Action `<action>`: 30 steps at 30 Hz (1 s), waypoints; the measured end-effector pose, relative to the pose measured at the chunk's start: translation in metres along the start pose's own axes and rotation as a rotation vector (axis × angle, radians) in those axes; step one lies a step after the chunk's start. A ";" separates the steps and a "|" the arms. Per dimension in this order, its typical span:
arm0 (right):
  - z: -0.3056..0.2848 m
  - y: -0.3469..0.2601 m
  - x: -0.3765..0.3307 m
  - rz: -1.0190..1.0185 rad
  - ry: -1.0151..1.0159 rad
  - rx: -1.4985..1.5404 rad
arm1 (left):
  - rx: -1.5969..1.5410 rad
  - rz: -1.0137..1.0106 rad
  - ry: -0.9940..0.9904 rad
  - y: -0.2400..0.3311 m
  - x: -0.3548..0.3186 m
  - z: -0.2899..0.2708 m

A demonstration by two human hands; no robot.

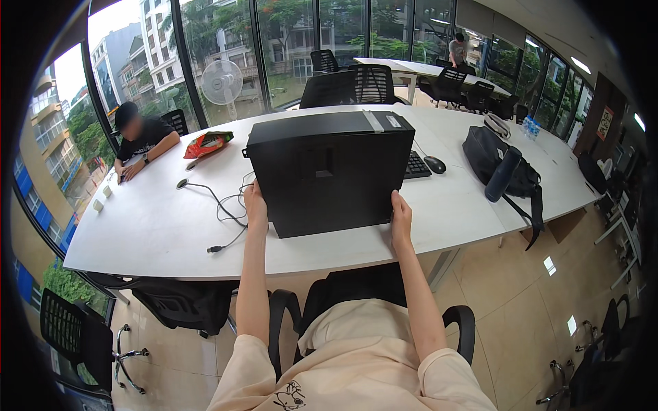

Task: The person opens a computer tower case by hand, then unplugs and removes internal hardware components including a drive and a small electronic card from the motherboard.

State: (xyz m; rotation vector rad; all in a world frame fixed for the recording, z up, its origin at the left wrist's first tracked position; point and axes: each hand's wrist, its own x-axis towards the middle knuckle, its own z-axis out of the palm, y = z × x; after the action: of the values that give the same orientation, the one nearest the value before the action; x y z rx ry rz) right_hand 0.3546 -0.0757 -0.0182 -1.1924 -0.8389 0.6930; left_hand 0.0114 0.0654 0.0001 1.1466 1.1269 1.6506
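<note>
A black desktop computer case [336, 181] stands upright on the white table [144, 233] in front of me, its broad side panel facing me. A strip of grey tape crosses its top near the right end. My left hand [256, 204] grips the case's left edge, and my right hand [401, 216] grips its lower right edge. Part of each hand's fingers is hidden behind the case. Left of the case lies a black cable [218, 203] with a USB plug. To the right, partly hidden by the case, are a black keyboard [416, 166] and a black mouse [434, 164].
A red snack bag [208, 144] lies at the back left, near a seated person [144, 140]. On the right are a black backpack [490, 157], a dark blue bottle [503, 175] and water bottles [530, 127]. Office chairs [75, 335] stand around; a white fan [222, 82] is behind the table.
</note>
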 end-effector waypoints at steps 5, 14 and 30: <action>-0.001 -0.001 0.000 0.010 -0.010 0.009 | 0.003 0.045 0.071 0.003 -0.003 0.009; 0.005 0.001 0.000 -0.053 0.040 0.014 | -0.150 -0.050 0.110 0.020 0.024 -0.070; -0.034 0.021 -0.181 0.126 -0.304 0.113 | -1.120 -0.378 0.253 0.031 -0.033 -0.086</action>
State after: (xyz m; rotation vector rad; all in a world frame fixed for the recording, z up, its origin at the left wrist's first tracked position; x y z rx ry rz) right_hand 0.2876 -0.2383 -0.0781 -1.0586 -0.9679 1.0301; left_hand -0.0662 0.0072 0.0058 0.0061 0.3474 1.7257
